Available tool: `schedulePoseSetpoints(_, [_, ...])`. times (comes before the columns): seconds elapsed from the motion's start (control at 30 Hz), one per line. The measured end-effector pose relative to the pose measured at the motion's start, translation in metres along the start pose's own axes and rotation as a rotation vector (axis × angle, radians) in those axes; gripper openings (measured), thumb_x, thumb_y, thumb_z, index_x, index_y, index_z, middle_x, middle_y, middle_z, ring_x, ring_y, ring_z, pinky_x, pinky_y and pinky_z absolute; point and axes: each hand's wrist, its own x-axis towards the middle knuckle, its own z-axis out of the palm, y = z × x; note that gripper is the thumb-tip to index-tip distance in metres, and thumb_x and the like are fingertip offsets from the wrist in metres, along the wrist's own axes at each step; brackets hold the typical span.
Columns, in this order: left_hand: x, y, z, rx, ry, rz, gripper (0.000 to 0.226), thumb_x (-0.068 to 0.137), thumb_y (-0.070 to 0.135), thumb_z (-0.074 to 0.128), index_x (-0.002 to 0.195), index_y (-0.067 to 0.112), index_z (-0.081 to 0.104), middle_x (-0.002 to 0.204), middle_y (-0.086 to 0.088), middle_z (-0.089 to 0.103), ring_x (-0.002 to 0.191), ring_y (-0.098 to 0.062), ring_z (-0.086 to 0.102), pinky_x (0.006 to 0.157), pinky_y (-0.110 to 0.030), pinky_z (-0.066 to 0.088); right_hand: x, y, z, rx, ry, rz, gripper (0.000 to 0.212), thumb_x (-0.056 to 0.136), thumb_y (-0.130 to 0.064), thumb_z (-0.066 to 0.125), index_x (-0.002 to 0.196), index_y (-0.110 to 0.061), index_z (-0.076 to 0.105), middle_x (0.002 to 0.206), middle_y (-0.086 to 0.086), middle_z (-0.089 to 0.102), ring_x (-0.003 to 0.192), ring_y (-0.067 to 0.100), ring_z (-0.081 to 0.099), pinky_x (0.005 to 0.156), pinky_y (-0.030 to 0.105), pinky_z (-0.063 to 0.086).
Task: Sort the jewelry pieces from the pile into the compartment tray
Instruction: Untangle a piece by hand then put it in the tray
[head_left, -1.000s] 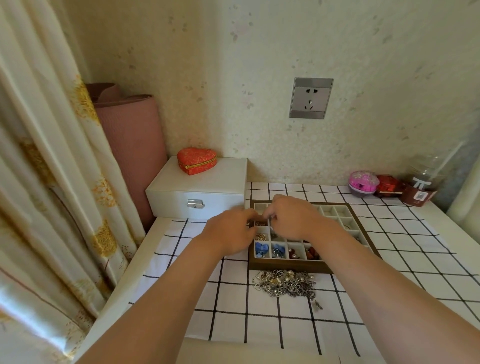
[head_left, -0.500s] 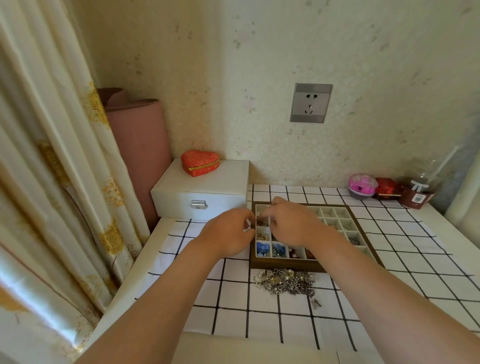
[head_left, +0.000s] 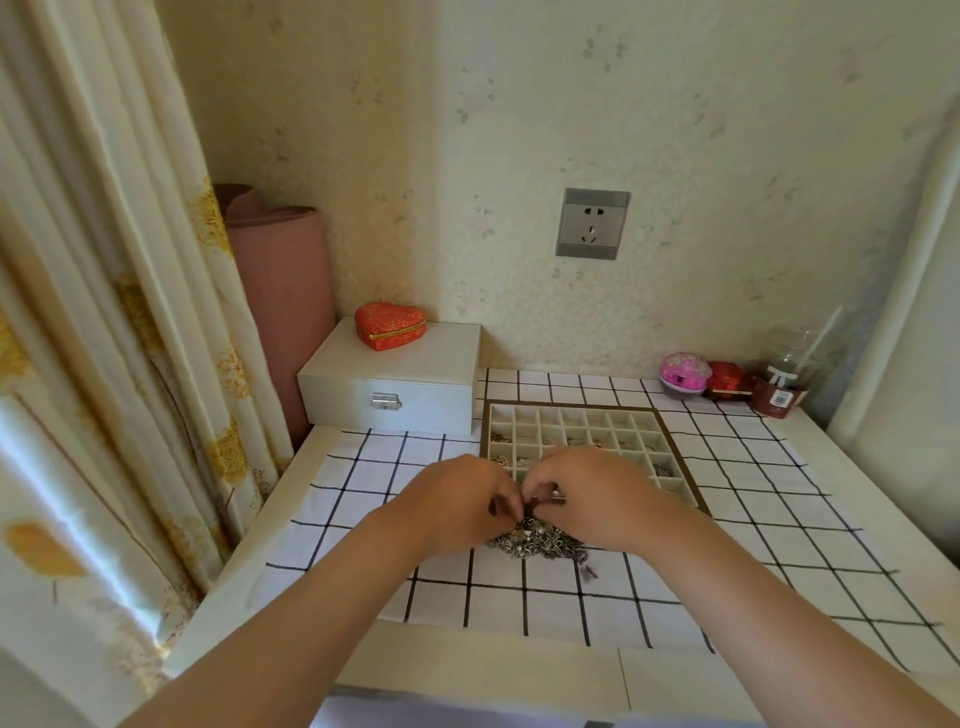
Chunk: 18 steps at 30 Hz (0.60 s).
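Most of the left side is taken up by a pale curtain (head_left: 119, 322) with yellow prints. A white table (head_left: 467, 670) stands beside it, covered by a white cloth (head_left: 779, 519) with black grid lines. A pink rolled mat (head_left: 283, 291) stands upright in the corner. Just beside the mat, a white box (head_left: 395, 389) with a metal clasp sits on the table.

The compartment tray (head_left: 571, 405) lies on the cloth to the right of the white box, and a few of its cells hold small items. Both hands are close together at its near edge, hiding the nearest cells. The left hand (head_left: 457, 504) and right hand (head_left: 592, 499) each have their fingers curled in, tips almost meeting, and they pinch a small piece (head_left: 543, 501) between them. It is too small to make out its kind.

The pile (head_left: 540, 543) of silvery jewelry lies on the cloth directly under the hands, just in front of the tray. A red heart box (head_left: 389, 325) rests on top of the white box.
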Motion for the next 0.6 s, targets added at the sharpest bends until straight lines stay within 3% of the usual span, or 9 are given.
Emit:
schedulePoseSetpoints(0.13, [-0.006,0.004,0.003,0.165,-0.034,0.057,0.02,0.09,0.033,0.066,0.107,0.039,0.074,0.101,0.016,0.061,0.091,-0.005,0.055,0.072,-0.022,0.038,-0.005,-0.006,0.006,-0.105,-0.045,-0.044,0.018,0.093,-0.029,0.065,0.108,-0.037,0.073,0.088,-0.013,0.06,0.082,0.008,0.059,0.058,0.02,0.034])
schedulePoseSetpoints(0.3, [-0.009,0.002,0.002,0.194,-0.091,0.001,0.021,0.089,0.029,0.068,0.109,0.035,0.074,0.103,0.013,0.069,0.094,-0.007,0.059,0.076,-0.022,0.043,-0.007,-0.006,0.006,-0.185,-0.097,-0.041,0.02,0.095,-0.027,0.062,0.106,-0.031,0.077,0.101,-0.012,0.07,0.088,0.01,0.065,0.073,0.024,0.048])
schedulePoseSetpoints(0.37, [-0.009,-0.001,0.0,0.159,-0.105,-0.044,0.019,0.087,0.027,0.071,0.104,0.033,0.075,0.103,0.014,0.069,0.095,-0.006,0.06,0.08,-0.022,0.045,-0.007,-0.003,0.003,-0.147,-0.113,-0.009,0.016,0.093,-0.028,0.065,0.1,-0.029,0.078,0.1,-0.013,0.073,0.085,0.004,0.064,0.078,0.025,0.052])
schedulePoseSetpoints(0.5, [-0.009,-0.003,-0.006,0.111,-0.177,-0.1,0.016,0.085,0.027,0.072,0.1,0.031,0.075,0.105,0.015,0.069,0.097,-0.008,0.062,0.088,-0.026,0.049,-0.005,0.002,-0.002,-0.003,-0.114,0.059,0.01,0.092,-0.031,0.067,0.095,-0.03,0.077,0.094,-0.017,0.07,0.083,-0.002,0.061,0.071,0.017,0.042])
schedulePoseSetpoints(0.6, [-0.008,-0.008,-0.01,-0.005,-0.094,-0.083,0.018,0.084,0.03,0.072,0.101,0.033,0.07,0.096,0.017,0.069,0.081,0.005,0.06,0.074,-0.022,0.047,-0.004,0.003,-0.011,0.271,-0.054,0.126,0.008,0.092,-0.029,0.071,0.088,-0.028,0.077,0.088,-0.019,0.07,0.083,-0.005,0.063,0.074,0.016,0.044])
